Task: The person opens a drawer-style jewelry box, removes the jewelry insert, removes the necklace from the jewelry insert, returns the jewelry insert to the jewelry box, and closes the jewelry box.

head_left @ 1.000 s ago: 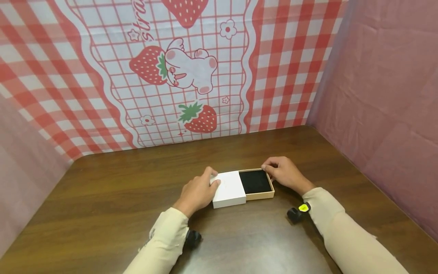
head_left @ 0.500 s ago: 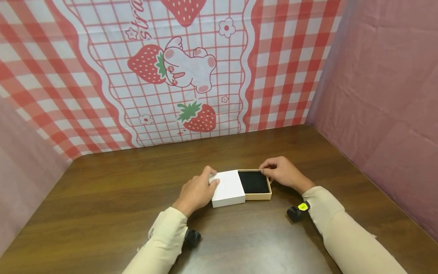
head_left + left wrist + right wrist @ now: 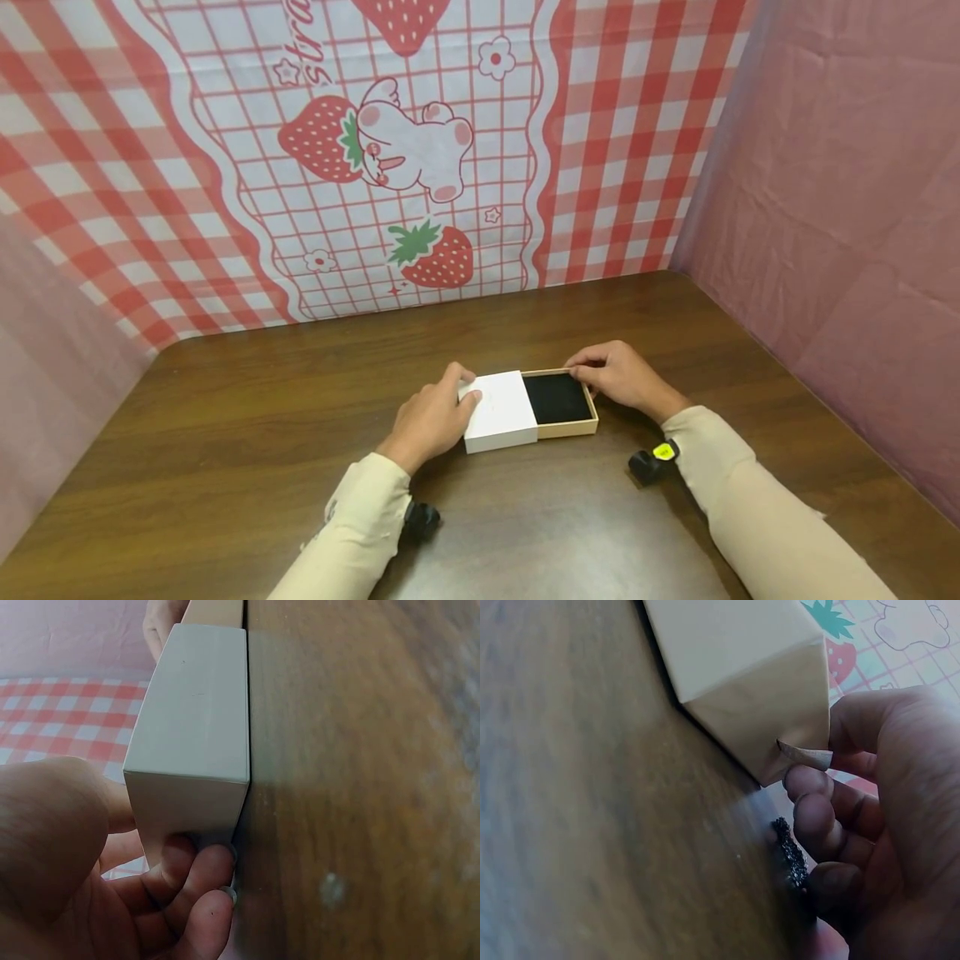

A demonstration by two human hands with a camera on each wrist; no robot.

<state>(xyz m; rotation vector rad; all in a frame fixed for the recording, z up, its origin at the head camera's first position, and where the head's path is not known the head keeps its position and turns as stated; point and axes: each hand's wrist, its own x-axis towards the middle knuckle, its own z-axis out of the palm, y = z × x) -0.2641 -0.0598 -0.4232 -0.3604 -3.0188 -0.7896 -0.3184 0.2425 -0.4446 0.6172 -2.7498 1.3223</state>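
Note:
A slide-out box lies on the table in the head view. Its white sleeve (image 3: 498, 411) covers the left part, and a tan cardboard drawer (image 3: 567, 429) sticks out to the right. A black pad (image 3: 557, 398) fills the drawer's visible part. My left hand (image 3: 429, 421) grips the sleeve's left end, thumb on top, with several fingers curled against the end face in the left wrist view. My right hand (image 3: 622, 379) pinches the drawer's far right corner. In the right wrist view a small pull tab (image 3: 806, 756) juts from the drawer's end beside my fingertips.
The brown wooden table (image 3: 300, 417) reaches back to a strawberry-print checked cloth (image 3: 420, 150). A pink cloth (image 3: 840, 208) hangs along the right side. A dark, speckled thing (image 3: 791, 851) shows by the right fingers; its kind is unclear.
The drawer slid slightly into the sleeve, then slightly out again. My right hand has shifted a little left along the drawer's far corner. My left hand keeps its grip on the sleeve.

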